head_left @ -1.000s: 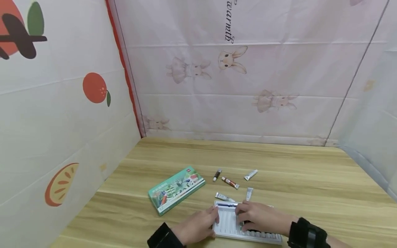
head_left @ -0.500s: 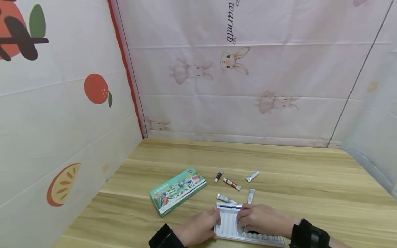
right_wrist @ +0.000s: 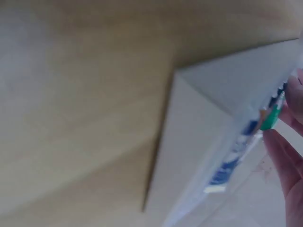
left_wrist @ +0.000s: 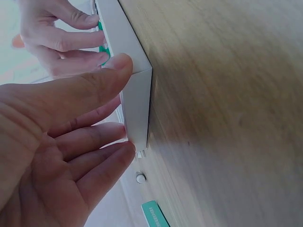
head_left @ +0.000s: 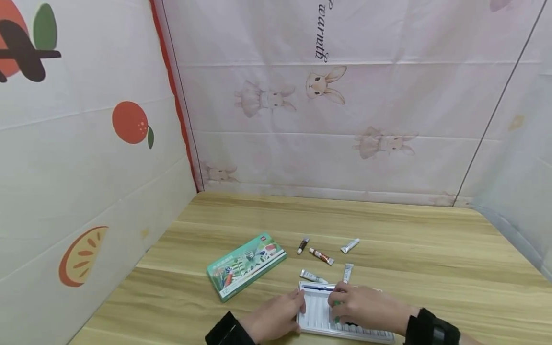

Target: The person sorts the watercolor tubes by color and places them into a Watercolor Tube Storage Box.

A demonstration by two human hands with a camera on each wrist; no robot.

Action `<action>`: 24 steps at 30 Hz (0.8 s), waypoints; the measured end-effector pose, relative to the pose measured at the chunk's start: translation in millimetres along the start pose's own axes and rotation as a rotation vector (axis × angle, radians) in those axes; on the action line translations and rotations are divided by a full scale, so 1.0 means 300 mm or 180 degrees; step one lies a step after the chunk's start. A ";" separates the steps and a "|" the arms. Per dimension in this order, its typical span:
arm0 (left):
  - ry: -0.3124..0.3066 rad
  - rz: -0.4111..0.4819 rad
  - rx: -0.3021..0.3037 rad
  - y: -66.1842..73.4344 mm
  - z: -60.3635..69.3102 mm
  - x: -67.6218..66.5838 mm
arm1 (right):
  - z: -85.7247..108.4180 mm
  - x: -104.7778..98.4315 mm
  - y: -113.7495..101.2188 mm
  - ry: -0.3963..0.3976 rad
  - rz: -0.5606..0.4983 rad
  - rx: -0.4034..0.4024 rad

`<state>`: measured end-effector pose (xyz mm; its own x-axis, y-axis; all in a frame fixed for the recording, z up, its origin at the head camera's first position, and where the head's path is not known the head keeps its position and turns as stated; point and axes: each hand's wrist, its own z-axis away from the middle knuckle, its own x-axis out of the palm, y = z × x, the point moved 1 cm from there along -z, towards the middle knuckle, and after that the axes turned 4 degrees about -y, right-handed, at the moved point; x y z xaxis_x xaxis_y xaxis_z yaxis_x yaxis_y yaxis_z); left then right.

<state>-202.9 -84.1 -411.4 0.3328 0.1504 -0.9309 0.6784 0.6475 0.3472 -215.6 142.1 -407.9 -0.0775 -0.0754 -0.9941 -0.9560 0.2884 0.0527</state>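
My left hand [head_left: 278, 314] grips the left end of a white slotted tray [head_left: 314, 314]. In the left wrist view, its thumb presses the corner of the tray wall [left_wrist: 136, 104] and the other fingers lie against the same end. Over the tray's middle, my right hand [head_left: 366, 306] pinches a small green paint tube [right_wrist: 271, 118], partly hidden by the fingers. White-capped tubes fill slots to the right, partly under that hand. A dark blue slim stick [head_left: 318, 288] lies along the tray's far groove.
Loose paint tubes lie beyond the tray: a dark one [head_left: 303, 246], a reddish-brown one [head_left: 321, 256] and several pale ones, such as one [head_left: 350, 246] farther right. A green printed box [head_left: 247, 266] lies to the left. Printed cloth walls [head_left: 276, 158] border the wooden table.
Green now shows between my right fingers, which have shifted slightly over the slots. My left hand keeps its grip on the tray's end. The head view has shifted a little.
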 end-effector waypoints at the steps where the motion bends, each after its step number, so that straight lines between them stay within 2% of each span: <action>1: -0.0005 0.0011 -0.0013 0.001 0.000 0.000 | 0.002 0.003 0.000 0.0020 -0.0070 0.0010; 7: -0.0001 -0.0019 -0.0069 0.009 0.001 -0.003 | 0.000 0.016 0.009 0.0137 -0.0234 -0.0032; 15: -0.0069 0.0080 -0.0142 0.004 -0.001 -0.001 | -0.007 0.004 0.010 -0.0037 -0.0245 -0.0076; 24: -0.0074 0.0096 -0.0129 0.005 0.000 -0.005 | -0.012 0.004 0.027 0.0041 -0.0200 -0.0132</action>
<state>-202.2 -83.4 -409.4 0.3682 0.1531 -0.9171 0.6411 0.6726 0.3697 -224.4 140.7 -408.4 -0.0203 -0.1046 -0.9943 -0.9700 0.2429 -0.0058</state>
